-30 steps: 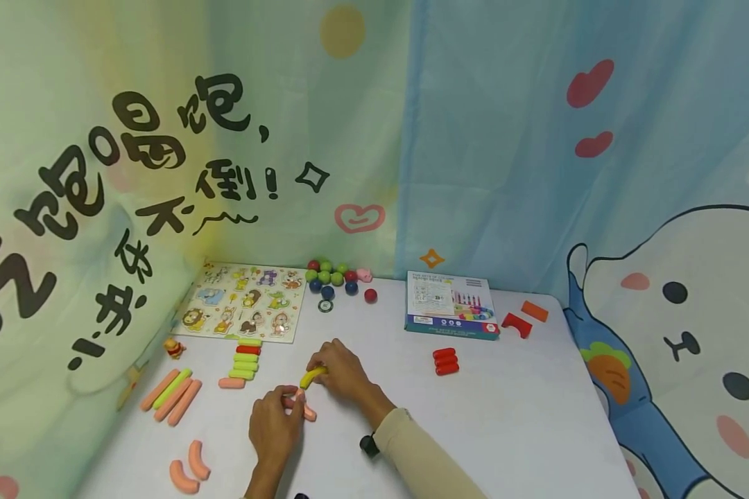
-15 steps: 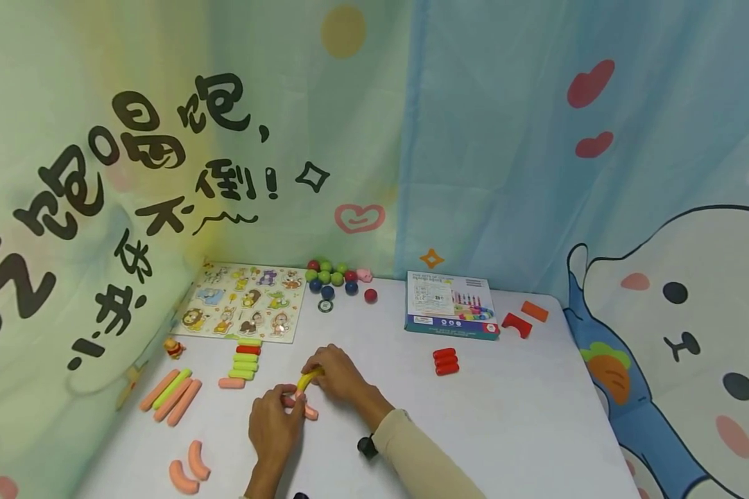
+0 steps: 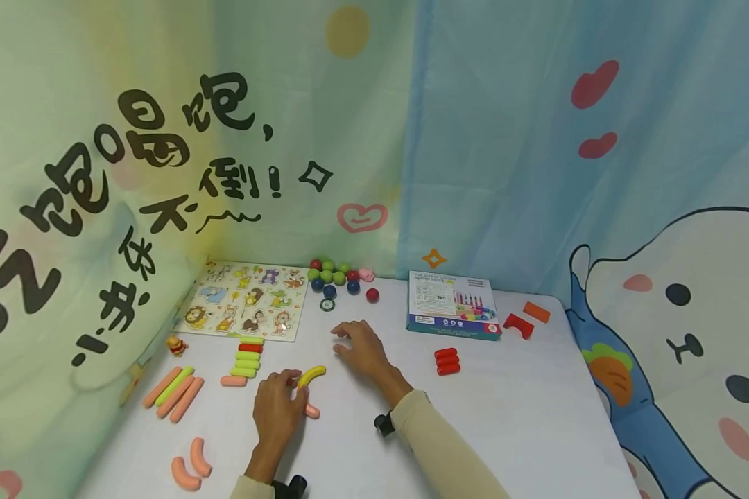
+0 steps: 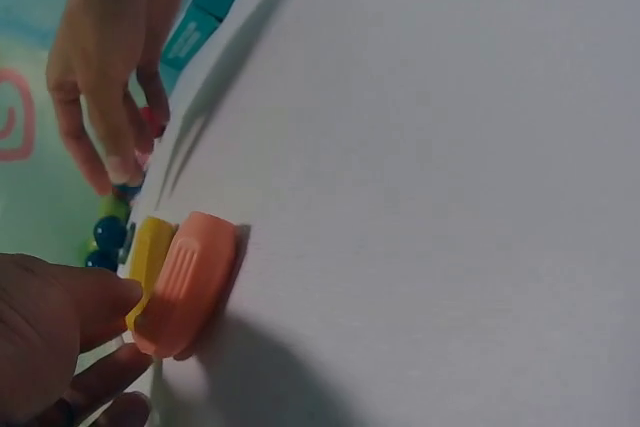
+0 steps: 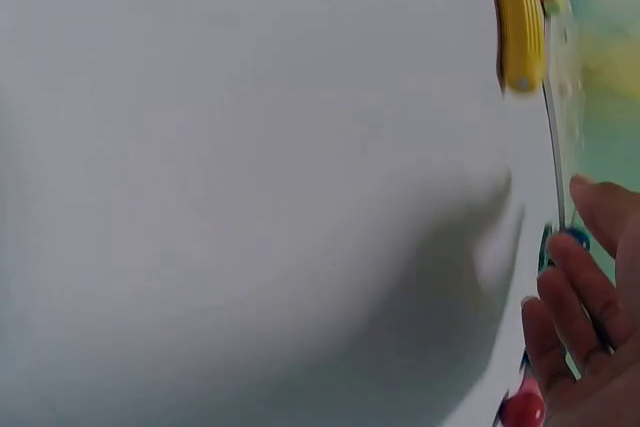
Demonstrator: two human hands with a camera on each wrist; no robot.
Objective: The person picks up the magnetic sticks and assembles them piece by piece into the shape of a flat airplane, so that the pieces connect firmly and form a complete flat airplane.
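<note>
A curved yellow toy rod [image 3: 313, 375] and a curved pink toy rod [image 3: 312, 411] lie end to end on the white table. My left hand [image 3: 277, 409] is at their meeting ends, thumb on one side and fingers on the other. In the left wrist view the thumb overlaps the yellow rod [image 4: 152, 245], and a fingertip sits below the end of the pink rod [image 4: 190, 287]. My right hand [image 3: 360, 348] is raised beyond the yellow rod, holding nothing, its fingers loosely bent and spread. The right wrist view has the yellow rod [image 5: 520, 27] between left-hand fingertips.
Straight pink and green rods [image 3: 173, 395], plus two curved pink ones [image 3: 190, 463], lie left. Short green and red rods [image 3: 247, 360] line up near the animal puzzle board [image 3: 243, 299]. Coloured balls [image 3: 339, 278] cluster behind; a box [image 3: 452, 305] and red rods [image 3: 447, 361] are right.
My right hand has let go of the yellow rod and drawn back up and right. The left hand has stayed at the joint, its thumb and forefinger further apart.
</note>
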